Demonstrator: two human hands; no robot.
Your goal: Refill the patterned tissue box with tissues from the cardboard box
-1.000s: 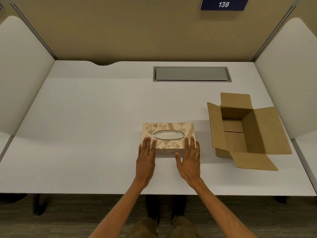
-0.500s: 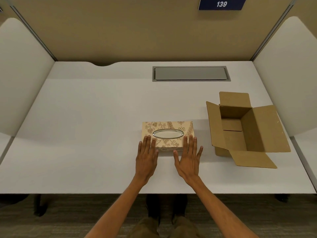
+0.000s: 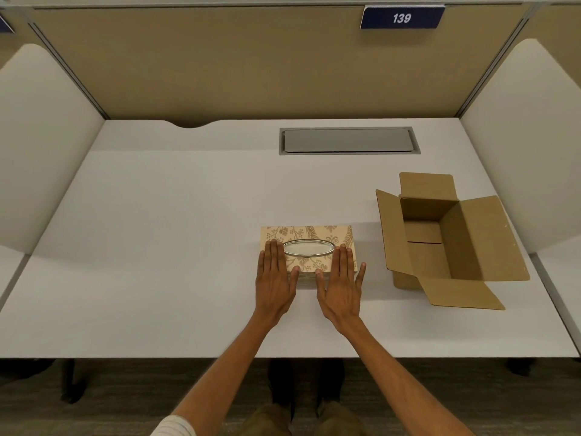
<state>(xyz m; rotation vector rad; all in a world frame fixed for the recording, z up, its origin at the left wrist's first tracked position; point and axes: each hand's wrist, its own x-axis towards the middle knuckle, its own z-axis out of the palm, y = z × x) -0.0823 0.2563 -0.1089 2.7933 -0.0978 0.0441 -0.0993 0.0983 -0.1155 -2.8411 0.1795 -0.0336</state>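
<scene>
Desk [image 3: 157, 247] bears tissue box [image 3: 308, 236] under flat hands [image 3: 275, 278].

White desk [image 3: 157, 247] fills mid-frame w/ a grey cable hatch [image 3: 348, 140] upper centre, tan partition wall [image 3: 235, 64] behind, blue "139" sign [image 3: 401, 17] top right, white side dividers [image 3: 41, 146] left & right.
</scene>
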